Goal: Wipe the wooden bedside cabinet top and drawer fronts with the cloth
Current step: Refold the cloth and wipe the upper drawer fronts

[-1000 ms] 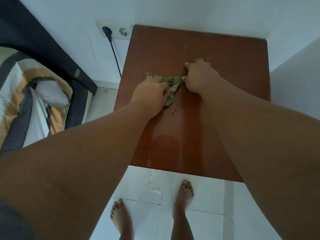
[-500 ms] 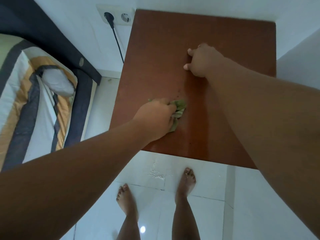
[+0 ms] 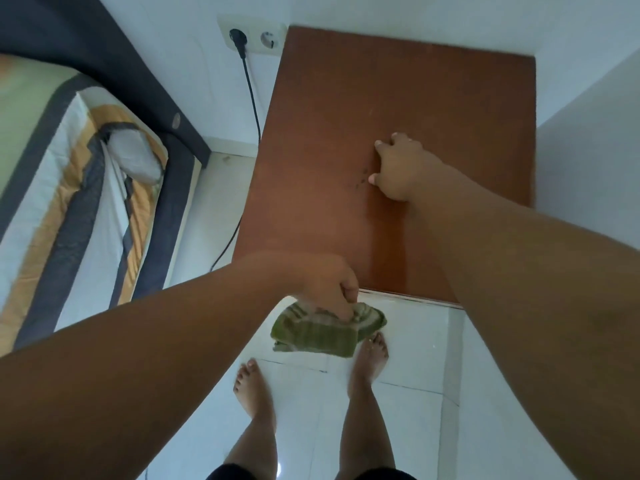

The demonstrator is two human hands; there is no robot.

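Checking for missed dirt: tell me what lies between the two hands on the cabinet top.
Head view: bare wood of the cabinet top, with dark specks beside the right hand; left hand holds the cloth.

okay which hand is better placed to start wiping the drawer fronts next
Left. The left hand already grips the green cloth, hanging just past the cabinet top's front edge. The right hand rests empty further back on the top. The drawer fronts themselves are out of view.

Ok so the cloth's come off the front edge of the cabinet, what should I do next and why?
Probably bring the cloth back up onto the cabinet top and wipe the dark specks beside your right hand. Your left hand holds the cloth past the front edge, and those specks look unwiped.
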